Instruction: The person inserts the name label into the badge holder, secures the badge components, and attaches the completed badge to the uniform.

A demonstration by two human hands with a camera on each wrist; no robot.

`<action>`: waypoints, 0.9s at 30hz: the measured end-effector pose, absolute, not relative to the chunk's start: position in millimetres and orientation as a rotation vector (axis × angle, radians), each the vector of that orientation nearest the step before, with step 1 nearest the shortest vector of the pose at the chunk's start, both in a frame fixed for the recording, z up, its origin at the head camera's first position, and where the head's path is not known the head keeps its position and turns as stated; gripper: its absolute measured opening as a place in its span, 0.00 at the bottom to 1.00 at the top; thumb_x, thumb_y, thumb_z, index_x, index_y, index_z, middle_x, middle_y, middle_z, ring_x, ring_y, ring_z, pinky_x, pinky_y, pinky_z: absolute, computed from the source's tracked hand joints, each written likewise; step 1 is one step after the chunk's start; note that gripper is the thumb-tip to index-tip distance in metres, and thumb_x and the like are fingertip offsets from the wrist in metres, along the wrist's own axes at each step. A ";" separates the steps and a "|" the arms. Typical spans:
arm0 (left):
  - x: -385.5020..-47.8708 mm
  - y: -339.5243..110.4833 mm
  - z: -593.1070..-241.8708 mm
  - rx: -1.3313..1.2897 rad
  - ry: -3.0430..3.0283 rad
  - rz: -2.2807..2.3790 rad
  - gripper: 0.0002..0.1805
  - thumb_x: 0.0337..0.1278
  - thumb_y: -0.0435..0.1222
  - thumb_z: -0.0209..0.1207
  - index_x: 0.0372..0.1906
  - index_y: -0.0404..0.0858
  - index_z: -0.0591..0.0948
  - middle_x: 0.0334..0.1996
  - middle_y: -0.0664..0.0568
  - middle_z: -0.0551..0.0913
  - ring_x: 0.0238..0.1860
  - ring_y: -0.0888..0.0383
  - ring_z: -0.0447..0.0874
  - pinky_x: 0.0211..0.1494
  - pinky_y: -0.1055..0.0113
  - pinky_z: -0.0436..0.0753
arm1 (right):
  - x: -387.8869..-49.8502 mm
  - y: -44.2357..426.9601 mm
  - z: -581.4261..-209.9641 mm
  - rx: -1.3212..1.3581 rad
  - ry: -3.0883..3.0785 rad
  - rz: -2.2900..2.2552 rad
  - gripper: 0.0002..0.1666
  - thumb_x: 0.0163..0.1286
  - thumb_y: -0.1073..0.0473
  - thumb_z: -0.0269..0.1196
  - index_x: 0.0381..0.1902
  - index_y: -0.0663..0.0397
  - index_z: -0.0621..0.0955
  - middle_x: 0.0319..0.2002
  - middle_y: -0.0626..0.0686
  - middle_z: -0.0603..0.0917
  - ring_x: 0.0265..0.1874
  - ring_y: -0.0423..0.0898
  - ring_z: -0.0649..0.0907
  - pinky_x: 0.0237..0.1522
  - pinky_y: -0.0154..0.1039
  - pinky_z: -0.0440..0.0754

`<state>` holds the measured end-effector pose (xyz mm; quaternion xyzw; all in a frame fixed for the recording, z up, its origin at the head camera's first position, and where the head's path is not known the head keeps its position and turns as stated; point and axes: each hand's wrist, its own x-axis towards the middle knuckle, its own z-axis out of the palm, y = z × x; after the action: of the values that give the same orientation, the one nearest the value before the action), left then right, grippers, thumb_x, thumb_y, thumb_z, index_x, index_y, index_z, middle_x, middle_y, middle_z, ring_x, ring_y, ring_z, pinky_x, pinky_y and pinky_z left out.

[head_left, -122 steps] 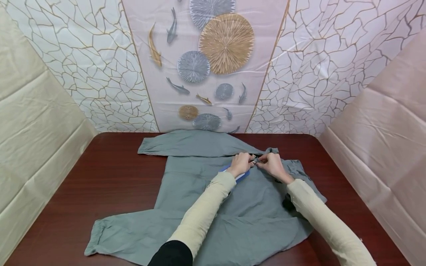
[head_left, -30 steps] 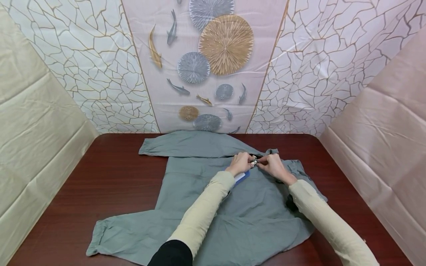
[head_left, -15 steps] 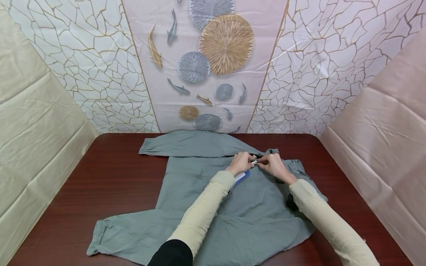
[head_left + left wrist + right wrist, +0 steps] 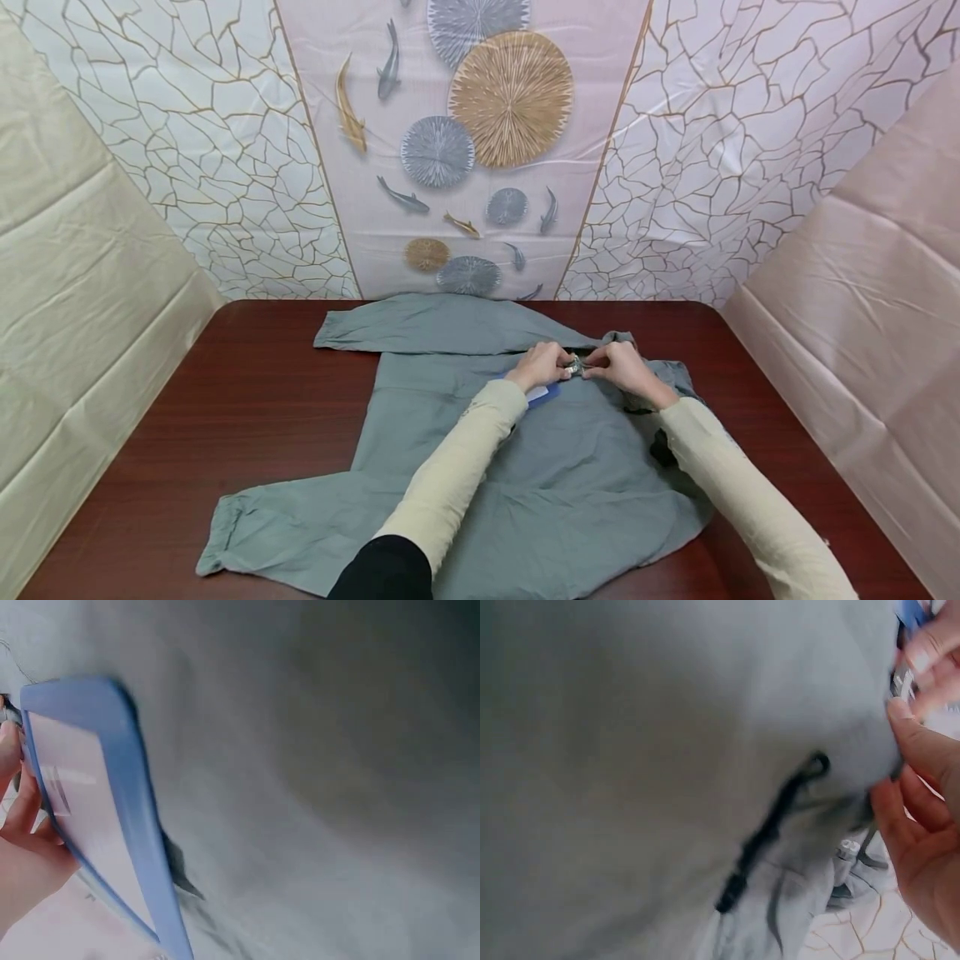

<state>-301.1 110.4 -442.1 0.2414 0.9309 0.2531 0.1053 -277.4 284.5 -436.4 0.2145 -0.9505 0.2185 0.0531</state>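
Observation:
A grey-green jacket (image 4: 427,417) lies spread over the table, its sleeves pointing left. Near its upper right edge my left hand (image 4: 538,367) pinches a small silvery metal clip (image 4: 574,367). From that hand hangs a blue-framed badge holder (image 4: 135,795) with a pale card inside, partly covered by the wrist in the head view. My right hand (image 4: 622,371) meets the clip from the other side; in the right wrist view its thumb and fingers pinch the jacket's edge beside the clip (image 4: 902,681). Whether the clip bites the cloth is too small to tell.
A black cord with a looped end (image 4: 769,829) lies on the jacket below the right hand. Dark red-brown tabletop (image 4: 285,400) shows around the garment. A patterned cloth backdrop (image 4: 450,208) rises behind, with beige panels (image 4: 97,275) at both sides.
My right hand has shifted slightly right, and the jacket's edge by it has moved a little with it. The left hand stays almost in place, with the badge holder now tilted flatter.

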 end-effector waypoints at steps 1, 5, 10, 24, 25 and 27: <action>-301.0 110.0 -442.0 0.721 2.741 0.732 0.18 0.54 0.41 0.58 0.52 0.52 0.77 0.49 0.58 0.80 0.34 0.62 0.80 0.30 0.74 0.71 | -278.4 285.7 -435.0 0.649 -2.906 0.653 0.11 0.53 0.62 0.65 0.34 0.64 0.83 0.30 0.60 0.85 0.25 0.47 0.83 0.26 0.37 0.80; -299.7 108.4 -440.3 0.772 2.757 0.620 0.19 0.53 0.42 0.59 0.53 0.54 0.76 0.43 0.58 0.82 0.36 0.63 0.79 0.38 0.69 0.76 | -281.4 289.6 -431.5 0.646 -2.954 0.618 0.10 0.56 0.63 0.63 0.36 0.64 0.83 0.32 0.60 0.85 0.28 0.49 0.83 0.28 0.39 0.80; -298.4 108.0 -438.7 0.810 2.794 0.455 0.21 0.55 0.41 0.57 0.55 0.57 0.74 0.54 0.58 0.76 0.54 0.56 0.74 0.61 0.46 0.63 | -283.5 290.4 -429.6 0.665 -2.965 0.595 0.09 0.60 0.65 0.59 0.37 0.64 0.83 0.33 0.61 0.84 0.22 0.44 0.81 0.23 0.35 0.77; -279.9 106.7 -438.8 1.080 2.997 -0.048 0.20 0.63 0.44 0.47 0.59 0.56 0.69 0.55 0.51 0.69 0.55 0.51 0.67 0.54 0.52 0.71 | -283.5 289.0 -430.7 0.887 -2.913 0.268 0.15 0.64 0.68 0.53 0.46 0.56 0.80 0.50 0.59 0.79 0.49 0.58 0.76 0.39 0.48 0.78; -277.1 104.9 -438.9 1.140 2.983 -0.086 0.20 0.63 0.44 0.46 0.60 0.56 0.69 0.56 0.52 0.69 0.56 0.51 0.67 0.54 0.53 0.72 | -283.4 289.9 -431.5 0.916 -2.899 0.236 0.15 0.65 0.68 0.52 0.47 0.57 0.80 0.52 0.60 0.78 0.50 0.59 0.75 0.40 0.49 0.78; -270.9 100.4 -439.7 1.258 2.938 -0.133 0.19 0.64 0.44 0.45 0.59 0.55 0.70 0.58 0.54 0.69 0.58 0.52 0.67 0.54 0.53 0.73 | -283.4 292.1 -433.4 0.969 -2.875 0.183 0.16 0.65 0.68 0.52 0.49 0.57 0.79 0.54 0.60 0.76 0.53 0.60 0.73 0.42 0.51 0.77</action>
<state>-270.9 100.4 -439.7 0.3932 0.9181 -0.0416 -0.0286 -283.4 292.1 -433.4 0.3183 -0.9447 0.0600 0.0510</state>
